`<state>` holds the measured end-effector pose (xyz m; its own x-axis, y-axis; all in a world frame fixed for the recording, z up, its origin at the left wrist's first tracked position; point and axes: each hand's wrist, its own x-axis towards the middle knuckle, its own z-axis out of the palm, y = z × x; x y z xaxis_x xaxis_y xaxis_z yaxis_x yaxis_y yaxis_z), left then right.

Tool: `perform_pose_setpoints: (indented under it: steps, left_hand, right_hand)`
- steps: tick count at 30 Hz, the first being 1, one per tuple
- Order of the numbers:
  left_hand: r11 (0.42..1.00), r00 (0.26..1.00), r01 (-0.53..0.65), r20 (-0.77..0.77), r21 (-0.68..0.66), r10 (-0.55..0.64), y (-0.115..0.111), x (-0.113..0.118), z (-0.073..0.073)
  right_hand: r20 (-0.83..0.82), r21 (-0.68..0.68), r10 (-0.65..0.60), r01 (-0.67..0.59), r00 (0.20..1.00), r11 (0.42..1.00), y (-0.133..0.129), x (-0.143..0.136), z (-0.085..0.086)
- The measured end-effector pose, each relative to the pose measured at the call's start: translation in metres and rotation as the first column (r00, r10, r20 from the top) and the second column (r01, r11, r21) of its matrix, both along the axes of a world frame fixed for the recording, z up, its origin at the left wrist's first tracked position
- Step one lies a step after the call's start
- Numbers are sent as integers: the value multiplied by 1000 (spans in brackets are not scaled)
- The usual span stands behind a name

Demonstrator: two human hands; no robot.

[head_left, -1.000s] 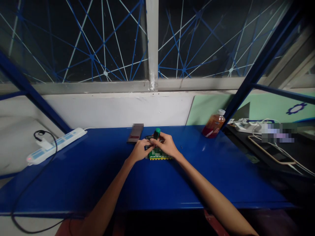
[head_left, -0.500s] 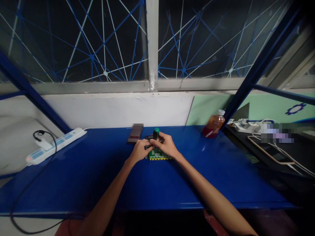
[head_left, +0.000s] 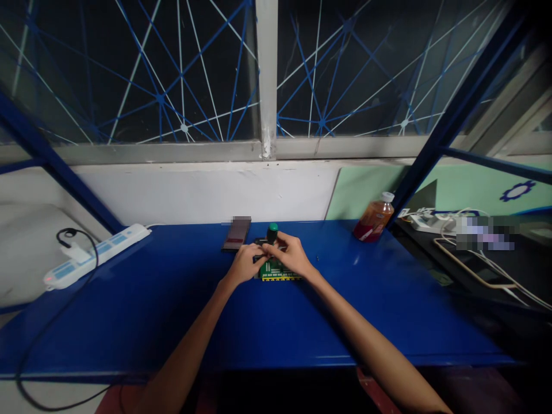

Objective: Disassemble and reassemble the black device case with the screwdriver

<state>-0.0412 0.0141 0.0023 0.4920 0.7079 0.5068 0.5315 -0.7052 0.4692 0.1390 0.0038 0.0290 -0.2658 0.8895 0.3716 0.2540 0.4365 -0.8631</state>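
A screwdriver (head_left: pixel 272 228) with a green-capped dark handle stands upright over a green circuit board (head_left: pixel 276 272). My right hand (head_left: pixel 294 254) is closed around the lower part of its handle. The board lies flat on the blue table, and a yellow strip runs along its near edge. At the board's left side, my left hand (head_left: pixel 247 263) has bent fingers closed on it, with thumb and fingertips close to the screwdriver. A black part shows behind the left fingers. My fingers hide the screwdriver's tip and the spot it meets.
A dark flat phone-like object (head_left: pixel 237 234) lies behind my left hand. Right of the board is a tiny dark piece (head_left: pixel 318 258). A drink bottle (head_left: pixel 375 217) stands at the back right. A white power strip (head_left: pixel 99 256) with a black cable lies left. The blue table (head_left: pixel 276 328) spreads around.
The screwdriver's handle top has shifted very slightly to the left. Both hands hold nearly the same position, and the board has not visibly moved.
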Motion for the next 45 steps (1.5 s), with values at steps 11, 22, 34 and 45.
perform_pose_setpoints:
  steps: [11,22,34,45]
  left_hand:
    - [999,999,34,14,-12,-34,-1,1,3]
    - [1000,999,-4,39,-7,4,-1,1,2]
    - [999,998,-44,55,0,44,1,1,-2]
    - [1000,1000,2,19,-13,-2,1,-1,0]
  right_hand:
    - [5,-1,-1,1,1000,1000,3,0,-5]
    - [8,-2,-3,3,1000,1000,0,0,-3]
    - [51,40,-53,51,997,998,-1,0,1]
    - [-105,-29,-48,46,993,999,-2,3,6]
